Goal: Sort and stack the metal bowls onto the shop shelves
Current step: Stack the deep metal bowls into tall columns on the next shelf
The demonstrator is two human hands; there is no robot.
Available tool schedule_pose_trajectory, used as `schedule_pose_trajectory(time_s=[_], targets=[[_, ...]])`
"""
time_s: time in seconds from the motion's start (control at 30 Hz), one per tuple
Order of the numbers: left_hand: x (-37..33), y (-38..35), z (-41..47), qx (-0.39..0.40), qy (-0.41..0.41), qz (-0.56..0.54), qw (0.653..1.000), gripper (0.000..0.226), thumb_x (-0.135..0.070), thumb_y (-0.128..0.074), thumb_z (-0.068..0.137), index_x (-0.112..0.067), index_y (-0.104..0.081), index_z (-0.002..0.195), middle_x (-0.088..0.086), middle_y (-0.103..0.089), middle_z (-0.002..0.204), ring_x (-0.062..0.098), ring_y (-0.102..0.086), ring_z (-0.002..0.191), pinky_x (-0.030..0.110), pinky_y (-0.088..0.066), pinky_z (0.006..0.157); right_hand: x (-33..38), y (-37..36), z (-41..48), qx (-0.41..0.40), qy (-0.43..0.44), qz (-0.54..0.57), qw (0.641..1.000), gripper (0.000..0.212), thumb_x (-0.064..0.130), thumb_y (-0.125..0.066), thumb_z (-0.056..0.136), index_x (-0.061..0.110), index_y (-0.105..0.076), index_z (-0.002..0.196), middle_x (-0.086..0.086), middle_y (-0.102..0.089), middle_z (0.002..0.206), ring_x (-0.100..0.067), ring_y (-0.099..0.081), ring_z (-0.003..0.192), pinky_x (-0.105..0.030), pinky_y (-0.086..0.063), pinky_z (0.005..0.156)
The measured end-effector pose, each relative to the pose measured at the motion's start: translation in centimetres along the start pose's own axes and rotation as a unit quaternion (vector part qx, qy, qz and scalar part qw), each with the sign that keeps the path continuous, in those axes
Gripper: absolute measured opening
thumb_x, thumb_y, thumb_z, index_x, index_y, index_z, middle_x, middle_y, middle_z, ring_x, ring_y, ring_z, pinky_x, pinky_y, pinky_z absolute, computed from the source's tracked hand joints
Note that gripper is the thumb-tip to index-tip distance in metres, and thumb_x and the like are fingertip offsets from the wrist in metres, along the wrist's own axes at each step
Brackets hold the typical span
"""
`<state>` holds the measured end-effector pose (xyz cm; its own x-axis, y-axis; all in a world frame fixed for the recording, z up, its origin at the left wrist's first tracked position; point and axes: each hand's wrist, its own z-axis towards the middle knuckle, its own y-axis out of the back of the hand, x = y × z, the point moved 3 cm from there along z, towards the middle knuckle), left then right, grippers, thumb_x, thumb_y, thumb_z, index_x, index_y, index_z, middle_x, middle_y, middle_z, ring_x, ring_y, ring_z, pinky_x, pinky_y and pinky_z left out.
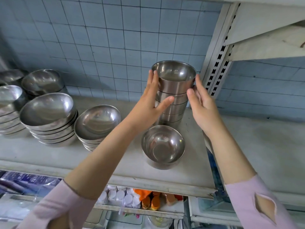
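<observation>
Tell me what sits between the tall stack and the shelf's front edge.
In the head view, one single bowl stands upright on the shelf, just in front of the tall stack; from the bowl to the front edge the shelf is bare.

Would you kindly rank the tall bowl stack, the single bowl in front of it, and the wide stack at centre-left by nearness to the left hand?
1. tall bowl stack: touched by the left hand, at the shelf's right end.
2. single bowl: just below, toward the front edge.
3. wide stack: well off to the left.
</observation>
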<state>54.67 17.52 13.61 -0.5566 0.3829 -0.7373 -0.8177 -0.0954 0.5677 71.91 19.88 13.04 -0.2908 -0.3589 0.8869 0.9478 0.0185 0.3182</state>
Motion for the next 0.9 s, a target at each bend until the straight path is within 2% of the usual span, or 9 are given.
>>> schedule_pose_trajectory(time_s=[0.07, 0.2, 0.23, 0.33, 0.47, 0.57, 0.67, 0.73, 0.9], targets=[[0.4, -0.4, -0.2, -0.006, -0.003, -0.01, 1.0, 0.086, -0.038, -0.051, 0.096, -0.016, 0.011, 0.152, -0.002, 0.017, 0.161, -0.008, 0.012, 0.14, -0.006, 0.003, 0.101, -0.3, -0.2, -0.1, -0.005, 0.006, -0.008, 1.0, 0.062, 0.037, -0.046, 0.103, 0.028, -0.017, 0.157, 0.008, -0.026, 0.163, 0.004, -0.028, 0.145, -0.014, -0.025, 0.116], [0.5, 0.0, -0.5, 0.003, -0.008, -0.01, 1.0, 0.087, -0.038, -0.051, 0.096, -0.015, 0.01, 0.153, -0.002, 0.016, 0.161, -0.005, 0.012, 0.142, -0.003, 0.003, 0.105, 0.1, -0.1, -0.6, 0.003, 0.009, -0.025, 1.0, 0.063, 0.034, -0.047, 0.103, 0.029, -0.016, 0.157, 0.01, -0.024, 0.163, 0.028, -0.037, 0.122, 0.002, -0.029, 0.1], [0.5, 0.4, -0.5, 0.007, -0.005, -0.003, 1.0, 0.087, -0.04, -0.051, 0.095, -0.016, 0.01, 0.153, -0.003, 0.014, 0.161, -0.004, 0.011, 0.144, -0.003, 0.003, 0.104, 0.4, -0.1, -0.7, -0.004, 0.016, -0.029, 0.999, 0.062, 0.034, -0.048, 0.103, 0.028, -0.017, 0.157, 0.014, -0.022, 0.162, 0.026, -0.037, 0.124, -0.003, -0.031, 0.105], [0.4, 2.2, -0.9, 0.014, 0.009, 0.046, 0.999, 0.086, -0.047, -0.05, 0.094, -0.023, 0.007, 0.154, -0.01, 0.01, 0.162, -0.003, 0.004, 0.145, -0.003, 0.0, 0.103, 1.2, 0.1, -1.3, -0.069, 0.067, -0.058, 0.994, 0.059, 0.033, -0.054, 0.101, 0.023, -0.031, 0.154, 0.019, -0.03, 0.152, -0.007, -0.038, 0.143, -0.029, -0.036, 0.115], [0.5, 6.4, -1.8, 0.021, 0.008, 0.133, 0.991, 0.083, -0.051, -0.05, 0.092, -0.028, -0.001, 0.154, -0.015, 0.003, 0.161, 0.003, -0.005, 0.147, 0.016, -0.007, 0.111, 4.3, -0.9, -1.9, -0.109, 0.17, -0.089, 0.975, 0.047, 0.034, -0.057, 0.096, 0.014, -0.055, 0.139, 0.006, -0.056, 0.133, 0.001, -0.055, 0.119, -0.016, -0.047, 0.094], [1.2, 10.8, -2.4, 0.025, 0.014, 0.196, 0.98, 0.082, -0.055, -0.05, 0.089, -0.028, -0.009, 0.155, -0.016, -0.005, 0.161, 0.007, -0.011, 0.147, 0.021, -0.012, 0.113, 6.9, -3.5, -1.4, -0.051, 0.186, -0.092, 0.977, 0.043, 0.038, -0.058, 0.093, 0.019, -0.062, 0.131, 0.007, -0.065, 0.122, 0.0, -0.061, 0.107, -0.019, -0.051, 0.087], [2.9, 16.1, -3.2, 0.037, 0.032, 0.246, 0.968, 0.082, -0.057, -0.052, 0.085, -0.028, -0.017, 0.154, -0.014, -0.011, 0.16, 0.007, -0.013, 0.147, 0.022, -0.011, 0.114, 8.8, -7.5, -0.2, 0.037, 0.15, -0.103, 0.983, 0.036, 0.029, -0.064, 0.095, 0.025, -0.062, 0.13, 0.028, -0.06, 0.117, 0.001, -0.062, 0.107, -0.008, -0.044, 0.083], [4.6, 20.1, -3.7, 0.041, 0.049, 0.281, 0.958, 0.085, -0.061, -0.05, 0.08, -0.027, -0.021, 0.153, -0.009, -0.015, 0.161, 0.009, -0.016, 0.147, 0.023, -0.011, 0.115, 9.8, -10.9, 1.3, 0.086, 0.131, -0.119, 0.981, 0.037, 0.028, -0.066, 0.094, 0.025, -0.062, 0.131, 0.025, -0.06, 0.119, 0.001, -0.061, 0.11, -0.007, -0.042, 0.086], [10.0, 30.4, -4.4, 0.05, 0.133, 0.341, 0.929, 0.077, -0.056, -0.054, 0.086, -0.025, -0.027, 0.151, 0.0, -0.034, 0.155, 0.023, -0.038, 0.137, 0.031, -0.026, 0.112, 10.9, -20.9, 6.9, 0.191, 0.059, -0.159, 0.967, 0.046, 0.038, -0.065, 0.092, 0.022, -0.058, 0.135, 0.01, -0.062, 0.132, -0.009, -0.059, 0.12, -0.033, -0.044, 0.108]])
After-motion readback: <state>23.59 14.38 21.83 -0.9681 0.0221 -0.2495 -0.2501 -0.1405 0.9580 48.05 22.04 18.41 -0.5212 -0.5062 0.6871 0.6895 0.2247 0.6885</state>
